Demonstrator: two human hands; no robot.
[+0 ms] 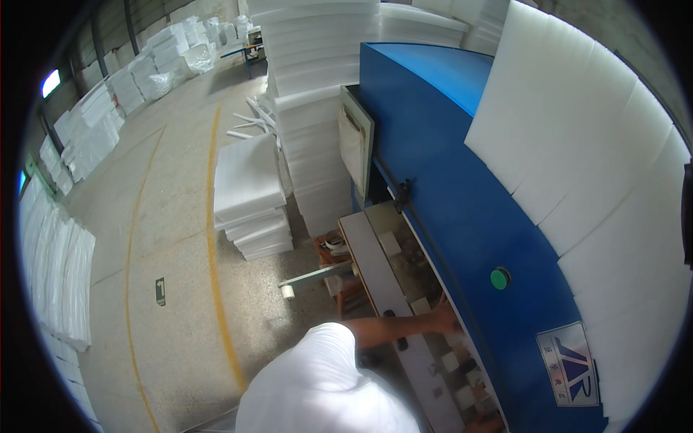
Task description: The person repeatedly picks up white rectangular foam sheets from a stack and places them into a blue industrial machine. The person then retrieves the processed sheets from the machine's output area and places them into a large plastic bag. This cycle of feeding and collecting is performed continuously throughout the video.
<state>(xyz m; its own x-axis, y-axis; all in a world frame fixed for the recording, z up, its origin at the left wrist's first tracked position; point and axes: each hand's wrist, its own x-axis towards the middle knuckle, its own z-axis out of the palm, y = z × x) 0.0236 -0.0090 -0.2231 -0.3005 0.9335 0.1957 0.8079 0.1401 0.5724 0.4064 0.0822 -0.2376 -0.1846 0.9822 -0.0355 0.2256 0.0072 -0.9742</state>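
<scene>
My left arm, in a white sleeve, stretches across a pale narrow ledge (393, 296). Under the lower edge of a blue machine housing (455, 173), my left hand (440, 318) reaches into the opening; its fingers are mostly hidden there. Small white blocks (451, 361), seemingly foam, lie in the dim bed beside and below that hand. At the lower edge of the view, only a dark part of my right hand (485, 424) shows by the blocks, its fingers too hidden to read. A dark handle-like piece (395, 328) sits on the ledge next to my left forearm.
A green button (499, 278) is on the blue housing, with large white foam sheets (577, 108) above it. Foam stacks (249, 180) stand left of the machine. A bar (317, 274) juts out from the ledge near a wooden stool (332, 249). Yellow lines (216, 289) mark the floor.
</scene>
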